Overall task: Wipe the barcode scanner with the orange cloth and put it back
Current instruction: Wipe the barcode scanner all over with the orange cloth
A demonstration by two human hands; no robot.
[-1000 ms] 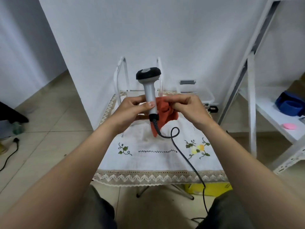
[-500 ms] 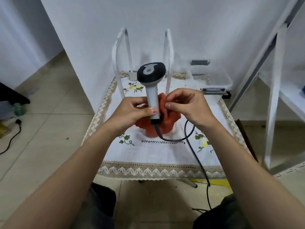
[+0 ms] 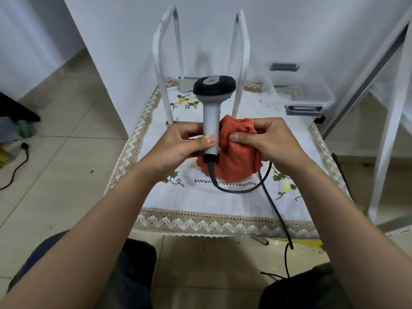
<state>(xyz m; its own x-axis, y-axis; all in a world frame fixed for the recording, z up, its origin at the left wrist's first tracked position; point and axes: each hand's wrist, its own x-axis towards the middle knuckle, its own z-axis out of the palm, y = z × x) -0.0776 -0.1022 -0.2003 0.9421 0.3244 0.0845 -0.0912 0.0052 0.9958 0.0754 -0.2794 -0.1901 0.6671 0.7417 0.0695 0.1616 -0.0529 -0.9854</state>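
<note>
- Two hands are seen at the centre of the frame, both occupied. The left hand (image 3: 178, 146) is wrapped round the lower handle of the barcode scanner (image 3: 210, 112), with the thumb laid across its front. The right hand (image 3: 267, 141) is bunched on the orange cloth (image 3: 236, 161), a wad of it pinched between thumb and fingers.
- The barcode scanner is held upright above the table (image 3: 200, 204). Its long axis runs almost vertically in the frame, with the dark head at the top and the cable end just below the left thumb.
- The orange cloth is pressed against the right side of the handle, between the scanner and the right hand. Its loose lower part hangs toward the table; whether it touches cannot be told.
- The cable (image 3: 267, 190) is seen leaving the handle's base, looping over the tablecloth and running off the near edge toward the lower right.
- The upper handle and the head lie above both hands in the frame, uncovered by cloth. A stroke upward along the long axis is therefore judged to be what the wiping calls for. The right hand, which carries the cloth, is the one placed to make it, while the left serves as the holder.
- Wiping is judged to be under way; the return to the table is not yet done.
- The looped cable is judged liable to snag when the scanner is set down.
</note>
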